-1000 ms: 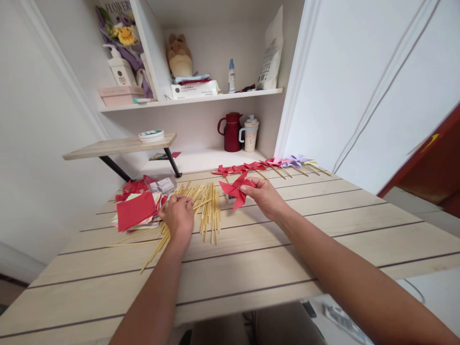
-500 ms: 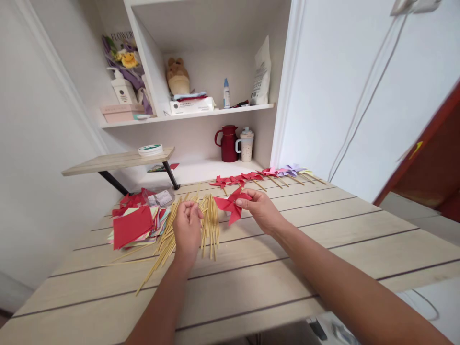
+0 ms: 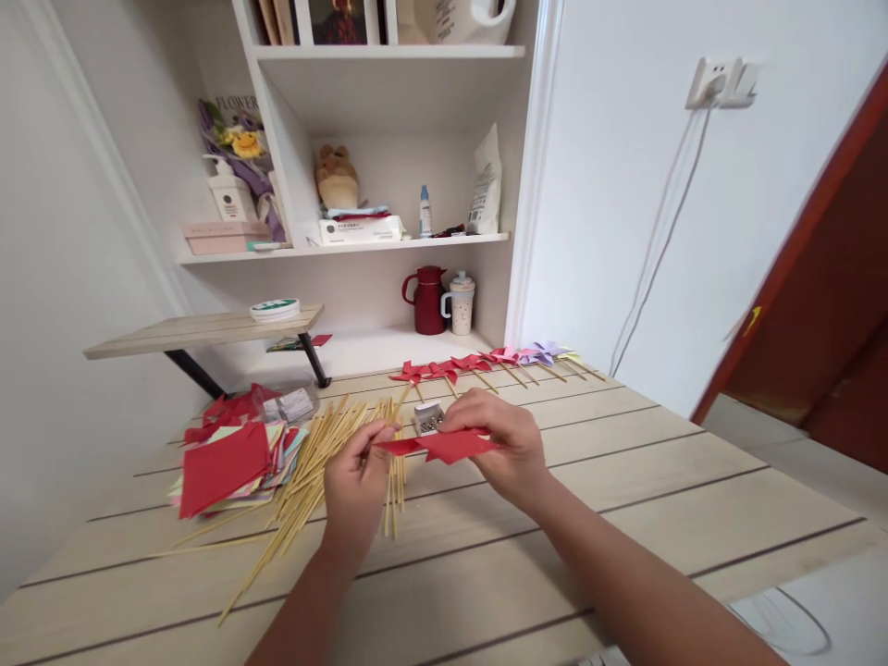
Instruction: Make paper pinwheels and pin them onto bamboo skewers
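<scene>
A red paper pinwheel (image 3: 450, 447) is held up nearly edge-on above the table, with no stick visible on it. My right hand (image 3: 503, 444) is closed on its right side, fingers over the top. At its left tip, my left hand (image 3: 357, 476) is closed in a pinch; anything else between those fingers is hidden. Just behind the pinwheel stands a small open box (image 3: 428, 416) of tiny shiny pieces. Thin wooden sticks (image 3: 312, 462) lie in a loose heap beside and under my left hand.
Stacked coloured paper squares (image 3: 226, 467) lie left of the sticks, near a clear plastic packet (image 3: 288, 404). Finished pinwheels (image 3: 478, 363) line the table's back edge. A small raised shelf (image 3: 201, 331) stands back left; a red jug (image 3: 430, 301) and a cup (image 3: 461, 303) stand behind.
My right hand has tilted the pinwheel from facing me to nearly edge-on. My left hand has come to its left tip. The small box is now in plain sight; the camera view has shifted.
</scene>
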`<state>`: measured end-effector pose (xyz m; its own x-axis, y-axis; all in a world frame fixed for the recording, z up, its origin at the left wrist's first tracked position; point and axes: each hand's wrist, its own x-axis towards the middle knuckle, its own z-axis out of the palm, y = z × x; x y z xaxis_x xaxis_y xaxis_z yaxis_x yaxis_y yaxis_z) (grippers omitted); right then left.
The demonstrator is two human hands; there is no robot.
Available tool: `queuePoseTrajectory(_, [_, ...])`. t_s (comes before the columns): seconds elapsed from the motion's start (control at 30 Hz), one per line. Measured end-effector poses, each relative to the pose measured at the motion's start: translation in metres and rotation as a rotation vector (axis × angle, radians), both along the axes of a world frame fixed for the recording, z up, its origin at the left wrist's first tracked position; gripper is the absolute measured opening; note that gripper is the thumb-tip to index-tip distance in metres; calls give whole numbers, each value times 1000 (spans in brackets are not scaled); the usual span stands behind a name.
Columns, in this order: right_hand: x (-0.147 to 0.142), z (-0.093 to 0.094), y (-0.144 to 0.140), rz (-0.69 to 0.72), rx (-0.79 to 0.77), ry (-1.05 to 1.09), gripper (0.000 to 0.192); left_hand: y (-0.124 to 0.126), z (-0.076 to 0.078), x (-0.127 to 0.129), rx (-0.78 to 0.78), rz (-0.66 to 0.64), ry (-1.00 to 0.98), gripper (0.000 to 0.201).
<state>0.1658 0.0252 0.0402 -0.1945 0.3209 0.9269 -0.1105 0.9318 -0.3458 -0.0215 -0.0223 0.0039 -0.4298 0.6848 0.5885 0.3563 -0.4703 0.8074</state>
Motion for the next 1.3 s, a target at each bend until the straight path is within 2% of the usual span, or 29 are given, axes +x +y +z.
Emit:
queuePoseTrajectory(0.17, [3, 6, -4, -59, 219, -14, 22, -7, 1, 7, 98, -14, 263, 21])
queuePoseTrajectory(0.37, [0, 8, -6, -81, 327, -10, 17, -10, 5, 9, 249, -31, 467, 26])
queuePoseTrajectory(0.5, [-1, 8, -6, -91, 320, 15, 16, -10, 2, 7, 277, 13, 462, 25])
queuePoseTrajectory(0.63, [-1, 8, -6, -105, 315, 14, 15, -11, 1, 11, 169, -72, 283, 20])
queuePoseTrajectory(0.77, [-1, 7, -7, -93, 297, 9, 16, -8, 4, 17, -85, -296, -161, 31])
queuePoseTrajectory(0.9, [-1, 7, -8, -67, 273, 16, 17, 0, 5, 12, -178, -375, -443, 38])
queuePoseTrajectory(1.3, [-2, 4, -8, -44, 234, -1, 24, 4, 6, 5, -133, -453, -634, 31])
